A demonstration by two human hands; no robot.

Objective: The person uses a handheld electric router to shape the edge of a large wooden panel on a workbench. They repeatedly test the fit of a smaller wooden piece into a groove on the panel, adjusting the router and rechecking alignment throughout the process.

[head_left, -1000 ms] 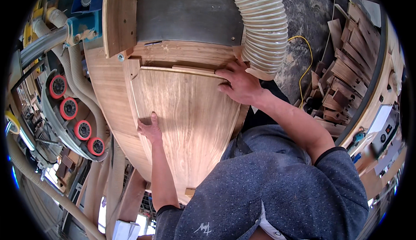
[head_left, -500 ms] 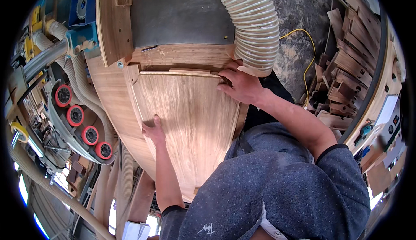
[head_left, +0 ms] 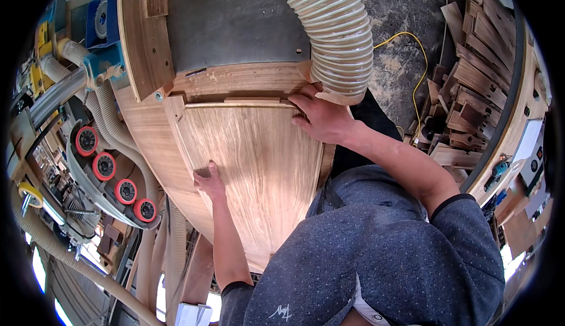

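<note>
Thumb on top, the left hand (head_left: 210, 182) is grasping the edge of a broad, light-brown, tapering wooden panel (head_left: 253, 164). The panel is lying beneath and between both hands. The right hand (head_left: 321, 116) is touching its far corner; whether it is gripping, fingertips partly hidden, cannot be told. A translucent, ribbed plastic hose (head_left: 345, 46) is ending right beside the right hand.

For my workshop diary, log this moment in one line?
left hand: wooden panel, left edge; right hand: panel, far-right corner; ribbed hose: nearby
</note>
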